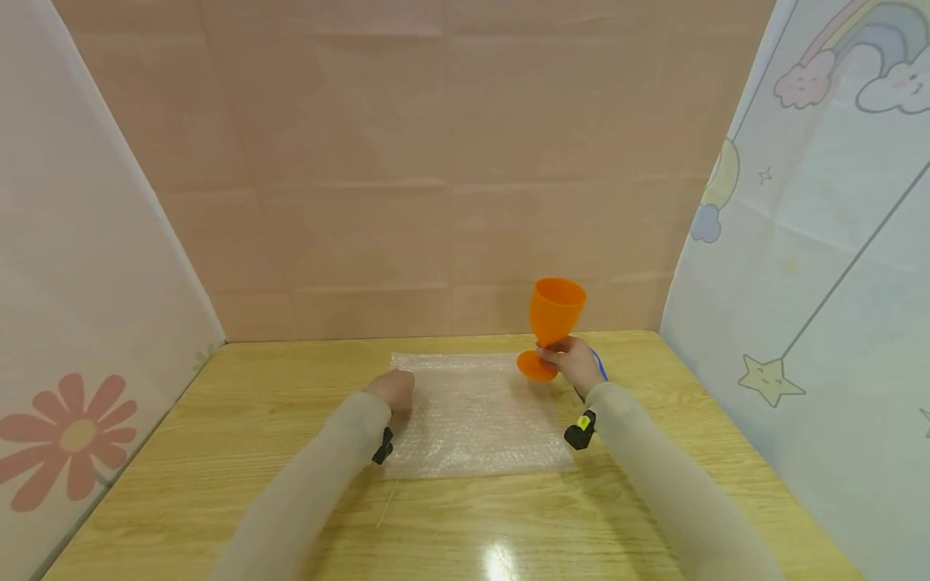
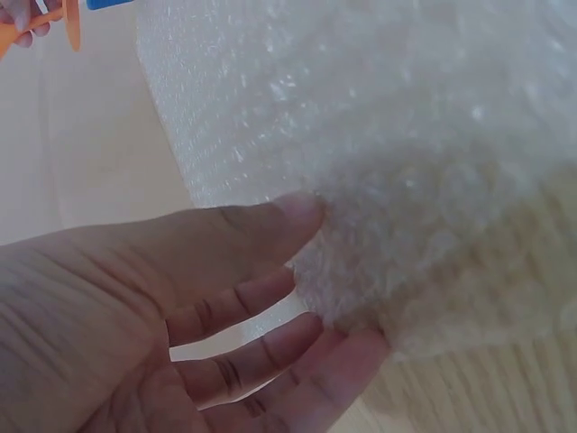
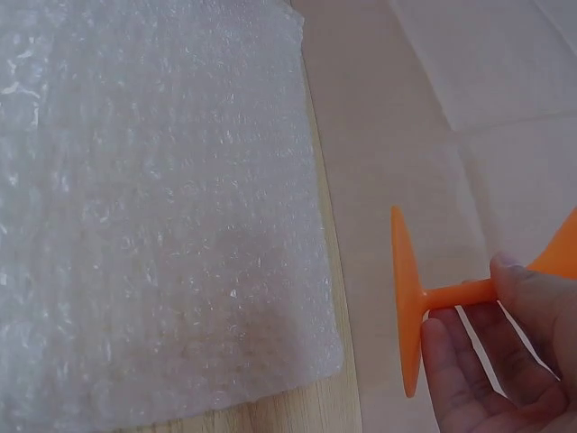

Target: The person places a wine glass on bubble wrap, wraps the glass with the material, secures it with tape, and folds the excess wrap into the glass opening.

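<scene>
An orange plastic goblet (image 1: 556, 311) is held up in my right hand (image 1: 574, 365) over the far right part of a bubble wrap sheet (image 1: 475, 428). In the right wrist view, thumb and fingers pinch the goblet's stem (image 3: 455, 295) just above its round foot (image 3: 408, 302); most of the bowl lies outside that view. My left hand (image 1: 395, 389) is at the sheet's left edge. Up close, the left thumb (image 2: 293, 216) lies over the clear wrap (image 2: 361, 117) and the curled fingers (image 2: 279, 347) meet its edge, gripping it.
The sheet lies flat on a light wooden table (image 1: 276, 436). Behind the table stands a creased pinkish-brown backdrop (image 1: 363, 202), with patterned cloth walls (image 1: 814, 266) on both sides. A thin pale strand (image 1: 387, 504) lies in front of the sheet.
</scene>
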The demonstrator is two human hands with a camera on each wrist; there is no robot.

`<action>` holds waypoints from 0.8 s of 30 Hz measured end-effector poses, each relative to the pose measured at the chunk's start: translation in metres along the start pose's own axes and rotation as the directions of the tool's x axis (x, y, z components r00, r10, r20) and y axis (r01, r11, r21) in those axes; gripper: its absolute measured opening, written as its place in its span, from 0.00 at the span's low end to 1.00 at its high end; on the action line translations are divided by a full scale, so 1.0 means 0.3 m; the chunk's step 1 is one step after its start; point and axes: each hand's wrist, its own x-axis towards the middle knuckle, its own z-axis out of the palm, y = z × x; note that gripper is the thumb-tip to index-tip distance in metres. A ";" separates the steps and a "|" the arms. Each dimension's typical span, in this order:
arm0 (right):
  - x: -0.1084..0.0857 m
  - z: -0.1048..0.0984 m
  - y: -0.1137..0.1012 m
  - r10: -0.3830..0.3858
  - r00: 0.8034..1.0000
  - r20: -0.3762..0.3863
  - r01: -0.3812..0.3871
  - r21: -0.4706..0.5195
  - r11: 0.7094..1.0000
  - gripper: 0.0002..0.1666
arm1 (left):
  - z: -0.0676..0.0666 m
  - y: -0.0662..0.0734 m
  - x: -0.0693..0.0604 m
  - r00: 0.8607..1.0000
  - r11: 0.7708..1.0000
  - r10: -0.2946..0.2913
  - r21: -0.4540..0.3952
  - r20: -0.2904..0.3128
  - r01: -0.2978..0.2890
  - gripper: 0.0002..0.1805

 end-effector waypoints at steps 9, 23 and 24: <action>-0.009 0.003 -0.003 -0.022 0.999 0.029 0.021 0.030 0.999 0.22 | 0.013 0.012 -0.040 1.000 1.000 -0.010 -0.028 0.001 0.010 0.03; -0.032 0.015 -0.002 -0.044 0.997 0.063 0.038 0.090 0.995 0.21 | 0.027 0.026 -0.088 0.999 1.000 -0.023 -0.011 -0.028 0.023 0.03; -0.035 0.017 -0.004 -0.046 0.997 0.066 0.040 0.091 0.995 0.21 | 0.028 0.027 -0.095 0.999 1.000 -0.026 -0.016 -0.027 0.025 0.03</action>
